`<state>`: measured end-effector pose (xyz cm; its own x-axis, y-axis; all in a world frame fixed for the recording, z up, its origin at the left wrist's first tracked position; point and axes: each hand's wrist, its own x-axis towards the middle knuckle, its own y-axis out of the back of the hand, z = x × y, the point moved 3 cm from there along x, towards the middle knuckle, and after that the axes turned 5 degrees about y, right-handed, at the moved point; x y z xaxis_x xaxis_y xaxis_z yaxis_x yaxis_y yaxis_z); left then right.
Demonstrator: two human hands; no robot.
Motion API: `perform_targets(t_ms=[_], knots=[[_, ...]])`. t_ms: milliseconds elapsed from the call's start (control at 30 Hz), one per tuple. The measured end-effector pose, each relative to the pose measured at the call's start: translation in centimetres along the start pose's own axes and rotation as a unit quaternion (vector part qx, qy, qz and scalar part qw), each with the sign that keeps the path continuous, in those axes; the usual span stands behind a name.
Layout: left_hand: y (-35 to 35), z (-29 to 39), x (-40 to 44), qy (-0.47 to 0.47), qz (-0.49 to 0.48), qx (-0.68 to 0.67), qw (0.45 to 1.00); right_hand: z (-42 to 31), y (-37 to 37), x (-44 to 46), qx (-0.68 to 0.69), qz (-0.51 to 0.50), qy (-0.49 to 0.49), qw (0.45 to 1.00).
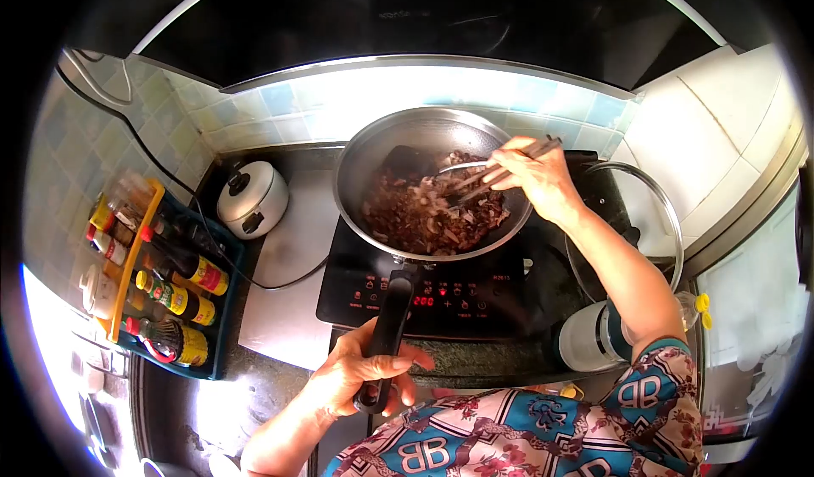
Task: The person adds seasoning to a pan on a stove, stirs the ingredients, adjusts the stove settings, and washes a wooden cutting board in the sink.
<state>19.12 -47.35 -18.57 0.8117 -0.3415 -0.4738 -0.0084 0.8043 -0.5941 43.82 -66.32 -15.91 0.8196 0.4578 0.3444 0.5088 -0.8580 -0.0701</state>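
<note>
A deep frying pan with a steel-grey inside sits on the black induction cooker. Browned, chopped food that looks like minced meat covers much of its bottom. My left hand is closed round the lower end of the black pan handle, thumb across the top. Over the pan's right rim, my right hand grips dark chopsticks, their tips in the food. A shiny curved strip, apparently a spatula shaft, runs from a dark shape in the pan toward my right fingers; whether they hold it I cannot tell.
A rack of sauce bottles stands left, near a white lidded pot and a black cable. At right are a glass lid and a white-and-grey container. The range hood overhangs the pan.
</note>
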Motion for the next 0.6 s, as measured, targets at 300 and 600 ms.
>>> perform_targets(t_ms=[300,600], knots=[[0.1,0.0,0.0,0.006,0.013,0.007,1.0,1.3,-3.2,0.5,-0.001,-0.08,-0.023,0.997],[0.0,0.1,-0.1,0.003,0.007,0.009,1.0,-3.5,4.9,0.4,-0.182,0.034,0.013,0.983]])
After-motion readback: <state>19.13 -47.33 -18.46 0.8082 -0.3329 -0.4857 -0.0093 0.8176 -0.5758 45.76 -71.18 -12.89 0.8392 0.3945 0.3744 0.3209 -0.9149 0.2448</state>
